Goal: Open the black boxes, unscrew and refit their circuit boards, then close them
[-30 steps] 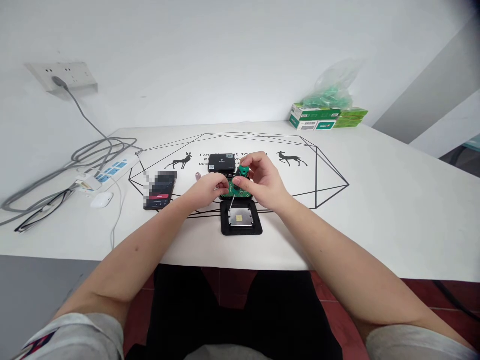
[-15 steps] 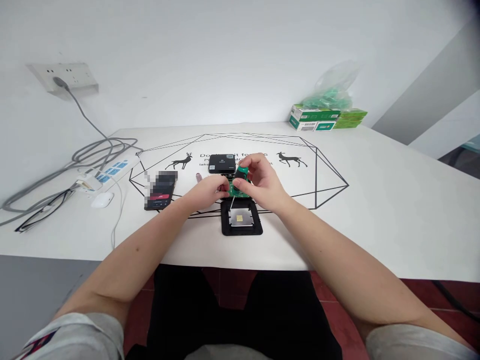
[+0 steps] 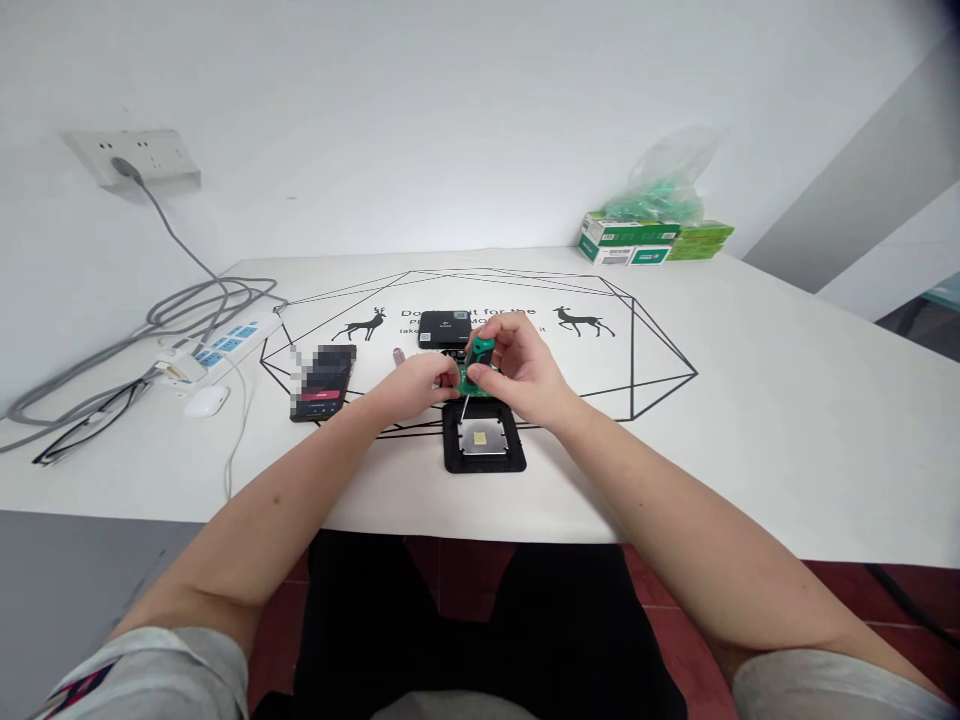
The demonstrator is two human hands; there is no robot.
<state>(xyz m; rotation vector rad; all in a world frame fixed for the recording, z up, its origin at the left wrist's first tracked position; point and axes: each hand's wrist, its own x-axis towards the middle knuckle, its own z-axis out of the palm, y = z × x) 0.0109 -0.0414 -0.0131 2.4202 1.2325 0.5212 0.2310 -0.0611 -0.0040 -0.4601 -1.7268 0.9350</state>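
My right hand (image 3: 525,372) is closed around the green and black handle of a screwdriver (image 3: 481,352). Its thin shaft slants down to the upper left corner of a silver metal plate (image 3: 491,438), which has a pale square in its middle. The plate lies in a flat black case part (image 3: 513,463) near the table's front. Just behind it is a green circuit board (image 3: 472,391), mostly covered by my hands. My left hand (image 3: 420,385) has its fingertips curled together at the board's left side; whether they pinch the board's edge is hidden.
A black box-like cover (image 3: 439,327) with labels lies behind my hands. To the left are a small pinkish object (image 3: 398,355), a phone (image 3: 325,383), a white earbud case (image 3: 206,401), and a power strip (image 3: 232,343) with coiled cables. Green boxes (image 3: 637,237) stand at the back right.
The screwdriver handle has turned a little in my right fingers, which have shifted slightly. My left hand stays at the board, and the case part has not moved on the table.
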